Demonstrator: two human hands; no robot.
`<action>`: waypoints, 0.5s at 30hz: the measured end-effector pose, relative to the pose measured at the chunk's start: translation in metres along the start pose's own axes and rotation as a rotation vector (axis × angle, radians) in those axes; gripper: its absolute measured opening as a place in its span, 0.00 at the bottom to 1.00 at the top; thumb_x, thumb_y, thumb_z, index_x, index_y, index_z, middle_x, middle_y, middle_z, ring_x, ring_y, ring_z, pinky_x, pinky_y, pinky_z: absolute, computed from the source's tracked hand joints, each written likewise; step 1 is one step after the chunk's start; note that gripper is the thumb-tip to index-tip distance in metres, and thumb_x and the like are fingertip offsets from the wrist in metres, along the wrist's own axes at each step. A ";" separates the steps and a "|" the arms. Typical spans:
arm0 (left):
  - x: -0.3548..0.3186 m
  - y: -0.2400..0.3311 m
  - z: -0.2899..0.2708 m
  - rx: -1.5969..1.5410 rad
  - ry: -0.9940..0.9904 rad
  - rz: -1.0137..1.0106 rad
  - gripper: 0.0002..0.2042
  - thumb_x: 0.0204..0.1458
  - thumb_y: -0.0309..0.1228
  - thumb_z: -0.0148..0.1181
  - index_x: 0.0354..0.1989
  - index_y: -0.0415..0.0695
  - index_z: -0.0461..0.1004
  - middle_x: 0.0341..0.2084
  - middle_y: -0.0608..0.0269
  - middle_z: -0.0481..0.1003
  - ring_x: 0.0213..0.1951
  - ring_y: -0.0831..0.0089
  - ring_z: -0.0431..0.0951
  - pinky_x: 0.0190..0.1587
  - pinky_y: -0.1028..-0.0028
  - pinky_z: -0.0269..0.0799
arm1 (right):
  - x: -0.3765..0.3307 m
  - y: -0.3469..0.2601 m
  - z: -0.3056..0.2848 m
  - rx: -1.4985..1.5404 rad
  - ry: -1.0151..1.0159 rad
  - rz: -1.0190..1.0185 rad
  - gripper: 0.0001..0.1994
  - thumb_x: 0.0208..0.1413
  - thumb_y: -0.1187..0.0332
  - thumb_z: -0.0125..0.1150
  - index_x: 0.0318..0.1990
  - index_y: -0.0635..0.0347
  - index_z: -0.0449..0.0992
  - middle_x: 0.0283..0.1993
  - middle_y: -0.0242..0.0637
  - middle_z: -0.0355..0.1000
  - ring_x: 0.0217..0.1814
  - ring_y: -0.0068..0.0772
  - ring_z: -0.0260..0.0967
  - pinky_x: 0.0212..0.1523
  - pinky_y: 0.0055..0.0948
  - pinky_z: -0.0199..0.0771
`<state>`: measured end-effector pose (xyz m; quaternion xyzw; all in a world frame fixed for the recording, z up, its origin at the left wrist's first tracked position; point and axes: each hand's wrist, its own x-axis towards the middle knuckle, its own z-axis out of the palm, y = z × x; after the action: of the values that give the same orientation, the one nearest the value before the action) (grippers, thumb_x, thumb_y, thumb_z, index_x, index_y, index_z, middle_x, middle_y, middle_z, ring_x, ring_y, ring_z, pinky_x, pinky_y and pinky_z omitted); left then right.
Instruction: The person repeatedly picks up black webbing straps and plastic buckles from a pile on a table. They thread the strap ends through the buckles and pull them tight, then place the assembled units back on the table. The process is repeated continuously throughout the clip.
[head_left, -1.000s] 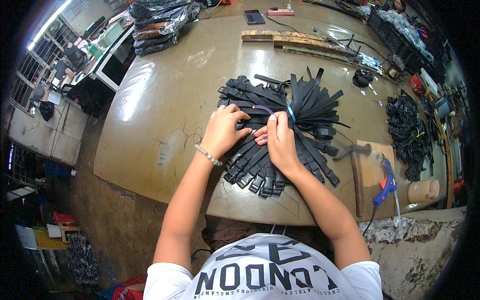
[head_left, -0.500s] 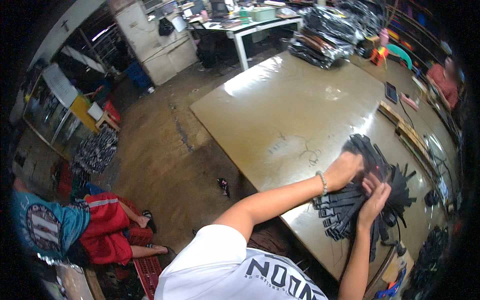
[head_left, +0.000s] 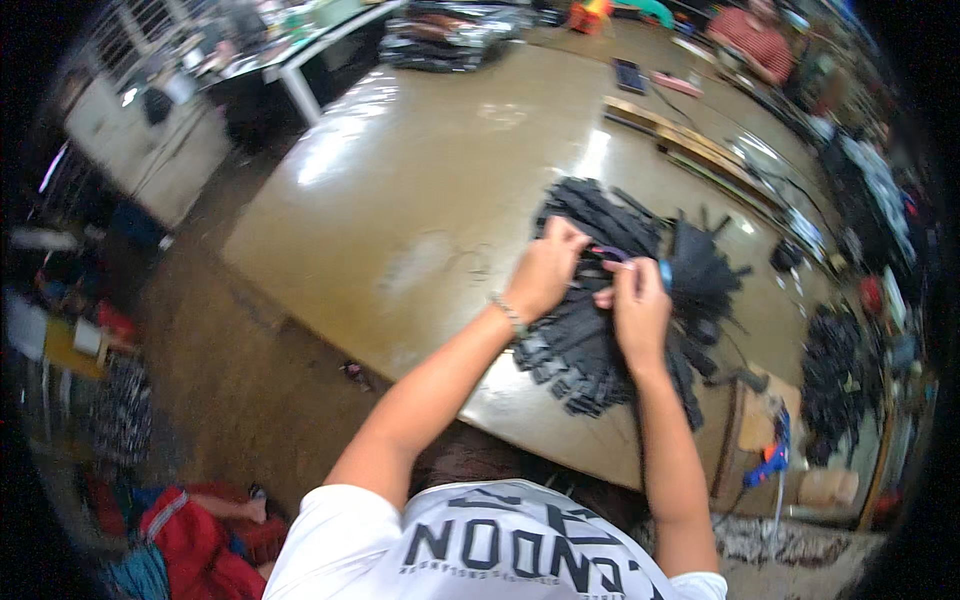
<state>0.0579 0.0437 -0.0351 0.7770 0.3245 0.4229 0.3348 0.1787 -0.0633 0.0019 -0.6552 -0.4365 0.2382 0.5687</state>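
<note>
Swung by my gaze, the black strap bundle (head_left: 590,330) has come nearer mid-picture in my head view, toward 3 o'clock on the tabletop (head_left: 400,180); I judge I'm working the same straps. My right hand (head_left: 640,300) grips a curved purple tool (head_left: 612,254), its free end toward 10 o'clock. My left hand (head_left: 548,265) bunches its fingertips over the bundle; whether they pinch anything, I can't tell. The bundle's long axis runs roughly 8 to 2 o'clock, loose ends fanning toward 2 beyond the blue band (head_left: 667,274).

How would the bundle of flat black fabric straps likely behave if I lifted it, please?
The bundle would probably droop, since its ends fan loosely. It might stay gathered where the narrow blue band cinches it. Rolling seems unlikely, given its spread.
</note>
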 end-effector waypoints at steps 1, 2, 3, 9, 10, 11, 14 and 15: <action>0.000 0.001 -0.001 0.000 -0.006 0.009 0.10 0.63 0.33 0.49 0.40 0.37 0.64 0.28 0.42 0.75 0.32 0.45 0.77 0.33 0.54 0.71 | -0.001 0.000 0.000 -0.013 0.012 0.044 0.12 0.68 0.65 0.47 0.38 0.66 0.70 0.38 0.41 0.78 0.26 0.23 0.75 0.29 0.23 0.76; 0.000 0.002 -0.003 0.001 0.011 0.045 0.10 0.63 0.33 0.50 0.40 0.37 0.64 0.28 0.43 0.75 0.32 0.45 0.78 0.32 0.55 0.71 | -0.001 -0.001 0.001 0.011 0.001 0.026 0.11 0.67 0.67 0.48 0.37 0.67 0.70 0.39 0.41 0.78 0.26 0.22 0.75 0.29 0.23 0.76; 0.000 0.003 -0.004 0.001 0.000 0.003 0.10 0.62 0.32 0.51 0.39 0.37 0.65 0.27 0.44 0.76 0.31 0.50 0.79 0.33 0.58 0.72 | -0.001 -0.001 0.001 0.004 0.008 0.031 0.10 0.66 0.68 0.49 0.37 0.67 0.70 0.38 0.42 0.78 0.26 0.22 0.75 0.29 0.22 0.76; 0.004 0.011 -0.005 0.022 -0.024 -0.082 0.09 0.62 0.31 0.52 0.39 0.36 0.65 0.25 0.47 0.75 0.27 0.57 0.78 0.32 0.64 0.71 | -0.001 -0.002 0.005 0.046 0.051 0.010 0.08 0.62 0.69 0.54 0.34 0.67 0.70 0.25 0.37 0.75 0.24 0.21 0.74 0.26 0.25 0.75; 0.004 0.012 -0.005 0.020 -0.028 -0.064 0.09 0.62 0.31 0.52 0.39 0.36 0.65 0.25 0.47 0.75 0.27 0.56 0.78 0.32 0.64 0.71 | -0.002 -0.001 0.006 0.062 0.054 0.010 0.08 0.62 0.69 0.54 0.34 0.67 0.70 0.25 0.37 0.75 0.23 0.21 0.73 0.26 0.24 0.74; 0.004 0.012 -0.006 0.027 -0.031 -0.065 0.09 0.62 0.30 0.52 0.39 0.36 0.65 0.25 0.47 0.75 0.27 0.56 0.77 0.32 0.64 0.71 | -0.002 0.000 0.006 0.079 0.058 0.009 0.08 0.61 0.69 0.55 0.34 0.66 0.70 0.25 0.37 0.75 0.23 0.21 0.73 0.26 0.24 0.74; 0.003 0.008 -0.007 0.021 -0.021 -0.042 0.09 0.62 0.30 0.52 0.39 0.36 0.65 0.25 0.46 0.75 0.27 0.56 0.77 0.32 0.64 0.71 | -0.001 0.003 0.006 0.012 0.045 -0.015 0.08 0.60 0.69 0.56 0.34 0.66 0.71 0.23 0.37 0.74 0.24 0.20 0.73 0.25 0.24 0.72; 0.003 0.005 -0.006 -0.001 -0.031 0.003 0.09 0.62 0.30 0.52 0.39 0.36 0.65 0.25 0.46 0.75 0.27 0.56 0.77 0.32 0.64 0.71 | 0.000 0.004 0.006 -0.023 0.044 -0.023 0.08 0.60 0.69 0.56 0.33 0.66 0.71 0.23 0.37 0.74 0.24 0.21 0.73 0.25 0.24 0.71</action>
<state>0.0547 0.0449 -0.0270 0.7837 0.3180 0.4116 0.3395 0.1748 -0.0600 -0.0032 -0.6616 -0.4340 0.2123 0.5734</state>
